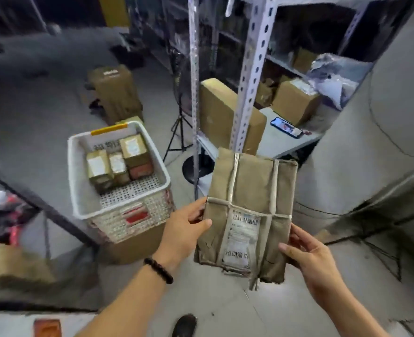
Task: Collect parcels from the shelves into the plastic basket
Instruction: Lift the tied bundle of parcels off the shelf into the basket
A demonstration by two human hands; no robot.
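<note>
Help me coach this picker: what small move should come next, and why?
Probably swing the taped parcel left, over the plastic basket: the left hand and right hand hold its edges, right of the basket, whose near floor shows bare.

Head camera, single wide-angle view: looks forward and steeply down from above, right of the plastic basket point(103, 223), near it.

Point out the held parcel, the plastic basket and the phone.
held parcel point(249, 186), head view, on its brown wrapping above the label.
plastic basket point(84, 190), head view, on its left inner wall.
phone point(286, 128), head view, on its screen.
</note>
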